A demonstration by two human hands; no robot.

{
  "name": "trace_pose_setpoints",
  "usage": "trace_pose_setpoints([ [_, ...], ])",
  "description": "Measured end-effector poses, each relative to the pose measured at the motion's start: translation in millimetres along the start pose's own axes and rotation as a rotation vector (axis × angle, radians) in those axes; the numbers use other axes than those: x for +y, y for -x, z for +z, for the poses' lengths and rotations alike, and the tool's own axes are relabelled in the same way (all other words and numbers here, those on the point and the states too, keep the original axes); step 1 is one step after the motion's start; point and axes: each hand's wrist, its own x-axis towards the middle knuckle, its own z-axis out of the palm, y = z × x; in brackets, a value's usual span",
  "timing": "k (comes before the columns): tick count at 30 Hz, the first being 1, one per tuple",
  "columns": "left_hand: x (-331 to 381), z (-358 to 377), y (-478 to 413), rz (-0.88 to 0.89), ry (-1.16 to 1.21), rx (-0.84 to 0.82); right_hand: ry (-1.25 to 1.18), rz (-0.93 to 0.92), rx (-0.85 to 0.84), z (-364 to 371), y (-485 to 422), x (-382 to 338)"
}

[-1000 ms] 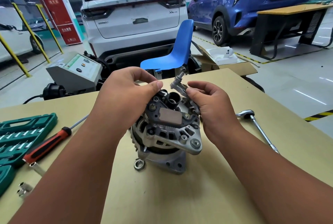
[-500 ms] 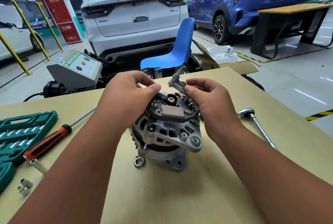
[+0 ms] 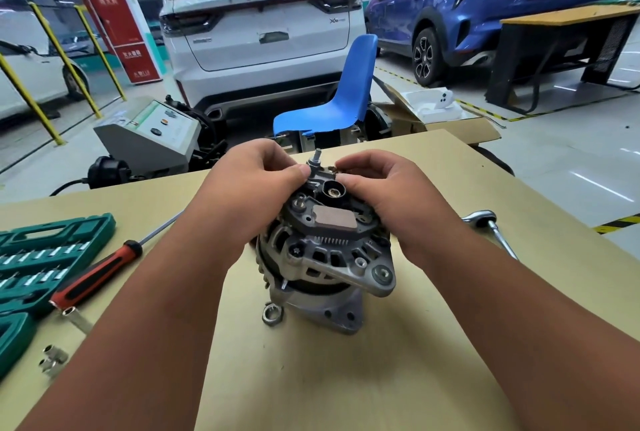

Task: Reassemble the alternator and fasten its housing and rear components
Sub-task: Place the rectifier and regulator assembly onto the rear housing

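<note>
Two hands fit a part to an alternator on a workshop table. The left hand (image 3: 256, 188), fingers curled, pinches the rear terminal piece (image 3: 316, 167) with its thumb, and the right hand (image 3: 391, 195) pinches it from the other side. The piece likely needs seating square, with its holes aligned, before any fastener is tightened. The alternator (image 3: 325, 250) stands rear-up under and between the hands, mid-table (image 3: 346, 378), nearer the far edge. A loose nut (image 3: 272, 313) lies just beside its base. A ratchet (image 3: 491, 226) lies toward the right edge and a screwdriver (image 3: 97, 274) toward the left.
</note>
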Motion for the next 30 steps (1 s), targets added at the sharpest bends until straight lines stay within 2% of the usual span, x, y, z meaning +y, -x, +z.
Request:
trace_pose_setpoints([
  [8, 1.2, 5.8, 3.0, 0.023, 0.107, 0.008, -0.043, 0.026, -0.084, -8.0, 7.0, -4.6],
  [14, 4.1, 10.2, 7.1, 0.024, 0.164, -0.053, -0.006, -0.055, -0.075, -10.5, 11.4, -1.9],
  [21, 3.8, 7.4, 5.9, -0.005, 0.207, -0.088, -0.085, -0.103, -0.016, -6.9, 11.1, 8.4],
  [25, 4.2, 5.3, 6.5, 0.023, 0.190, -0.095, 0.066, -0.181, -0.054, -6.2, 13.2, 15.3],
  [27, 5.3, 4.1, 8.4, 0.052, 0.169, -0.136, 0.120, -0.210, -0.051, -5.0, 13.0, 17.7],
  [30, 5.0, -4.9, 10.1, 0.095, 0.110, -0.319, 0.132, -0.225, -0.051, -5.3, 11.9, 18.4],
])
